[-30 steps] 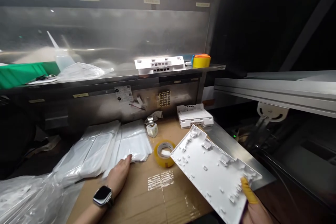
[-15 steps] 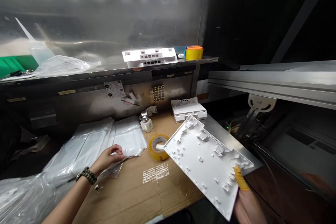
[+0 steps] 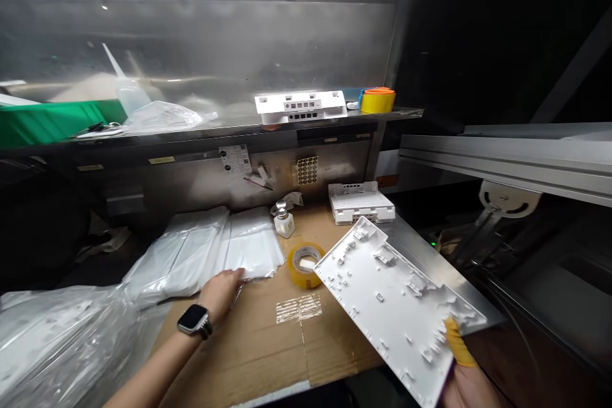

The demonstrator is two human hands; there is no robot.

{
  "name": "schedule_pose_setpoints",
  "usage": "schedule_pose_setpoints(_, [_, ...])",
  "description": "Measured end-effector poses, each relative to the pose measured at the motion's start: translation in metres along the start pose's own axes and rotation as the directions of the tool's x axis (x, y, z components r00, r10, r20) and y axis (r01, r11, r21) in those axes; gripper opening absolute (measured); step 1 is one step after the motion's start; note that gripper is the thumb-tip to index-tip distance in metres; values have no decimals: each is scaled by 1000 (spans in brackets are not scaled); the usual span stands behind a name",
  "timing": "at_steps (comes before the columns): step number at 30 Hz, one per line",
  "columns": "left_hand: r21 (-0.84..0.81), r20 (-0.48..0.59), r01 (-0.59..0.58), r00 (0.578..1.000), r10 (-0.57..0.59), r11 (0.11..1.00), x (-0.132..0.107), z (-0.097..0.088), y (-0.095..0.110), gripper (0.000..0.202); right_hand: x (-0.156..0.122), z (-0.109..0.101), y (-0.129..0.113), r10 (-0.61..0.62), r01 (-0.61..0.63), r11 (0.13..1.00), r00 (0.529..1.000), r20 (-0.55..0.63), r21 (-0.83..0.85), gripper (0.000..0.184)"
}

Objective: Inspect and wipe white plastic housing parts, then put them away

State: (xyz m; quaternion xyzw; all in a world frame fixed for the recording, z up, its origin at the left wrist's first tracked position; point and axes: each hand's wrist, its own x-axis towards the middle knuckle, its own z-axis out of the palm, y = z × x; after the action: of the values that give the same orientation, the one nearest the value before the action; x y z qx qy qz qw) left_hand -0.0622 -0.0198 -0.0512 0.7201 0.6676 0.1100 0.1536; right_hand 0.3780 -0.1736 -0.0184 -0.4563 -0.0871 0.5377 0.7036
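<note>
My right hand [image 3: 466, 376], with a yellow finger cot on its thumb, grips a white plastic housing panel [image 3: 387, 312] by its right edge. The panel is tilted, its inner side with clips and ribs facing up. At the left, my left hand [image 3: 222, 293], wearing a watch, is closed at the near edge of a stack of clear plastic bags [image 3: 253, 242]. Its fingertips pinch a bag edge; the fingers underneath are hidden. A roll of yellowish clear tape [image 3: 294, 274] lies between the hands, just left of the panel's corner.
White housings stand at the table's back right [image 3: 361, 204] and on the shelf [image 3: 301, 107]. A white bottle with a metal cap [image 3: 284, 222] is behind the tape. Cardboard [image 3: 258, 350] covers the table. Crumpled plastic wrap [image 3: 71, 338] lies left; a metal rail [image 3: 507, 156] juts in at right.
My left hand has turned over, from bracelet side to watch side, and its fingers have reached onto the bag edge. The view has swung left; my right hand still holds the panel.
</note>
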Motion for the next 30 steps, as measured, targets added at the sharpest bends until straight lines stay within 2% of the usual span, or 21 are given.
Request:
schedule_pose_setpoints(3, [13,-30,41,999,-40,999,-8,2,2,26,0,1,5,49,-49,999,998,-44,-4,76])
schedule_pose_setpoints(6, [-42,-36,79,996,-81,996,1,-9,-4,28,1,-1,11,99,-99,995,993,-63,-7,78])
schedule_pose_setpoints(9, [-150,50,91,995,-85,984,16,-26,-15,28,-1,1,15,112,-114,993,992,-51,-37,80])
schedule_pose_setpoints(12, [-248,113,63,993,-36,967,24,-35,-22,26,-2,2,19,117,-121,990,991,-57,-73,86])
schedule_pose_setpoints(15, [-274,73,8,997,13,962,20,-30,-18,29,-2,3,26,172,-176,981,984,-54,-80,92])
schedule_pose_setpoints(18, [-236,22,-37,999,44,971,8,-14,-9,35,-3,4,33,219,-221,972,975,-31,-77,101])
schedule_pose_setpoints(23, [-201,-26,-10,1000,4,979,-3,4,-1,33,-4,4,40,235,-236,968,972,-28,-86,102])
schedule_pose_setpoints(27, [-275,-37,10,999,-21,961,10,-4,-9,31,-1,-3,44,223,-221,965,975,0,-145,87])
schedule_pose_setpoints(30, [-377,2,39,999,-42,925,25,-15,-21,28,0,-10,44,214,-205,964,976,33,-169,82])
